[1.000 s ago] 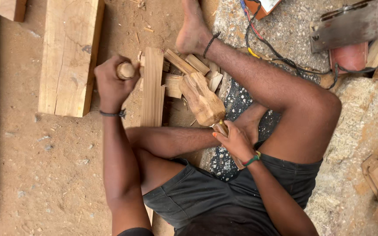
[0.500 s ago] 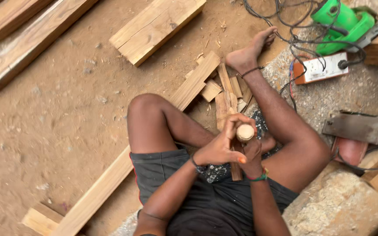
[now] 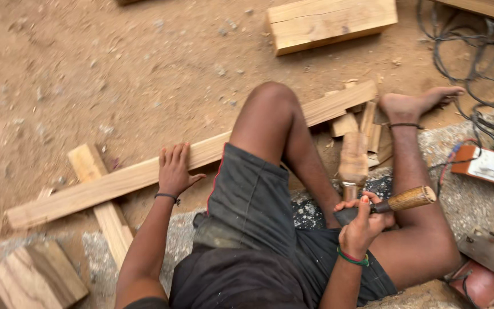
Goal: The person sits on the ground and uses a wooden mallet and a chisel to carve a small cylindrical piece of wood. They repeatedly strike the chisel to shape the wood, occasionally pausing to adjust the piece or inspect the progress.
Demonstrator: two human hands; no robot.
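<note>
Half a second earlier both hands had been together over the lap around the tools; by this moment the left hand [image 3: 174,170] had gone out to the side and lay flat, fingers spread and holding nothing, on the long plank [image 3: 127,180] that ran slantwise across the sandy ground. The view had swung too, so the thick timber block [image 3: 331,23] sat at the top edge.

The right hand [image 3: 361,220] was closed around two tools at once: a chisel with a wooden handle [image 3: 410,198] that stuck out to the right, and the shaft of a wooden mallet [image 3: 353,160] whose head stood up between the person's legs. With the left hand off the tools and pressing the plank, the striking appeared to have paused, and attention seemed to have gone to the plank itself.

That plank rested across a shorter crosspiece [image 3: 107,214] near its left end, and its far end reached a heap of wood offcuts [image 3: 364,123] beside the bare foot [image 3: 415,103]. A tangle of cables [image 3: 470,68] and a power tool [image 3: 487,166] lay well apart to the right.
</note>
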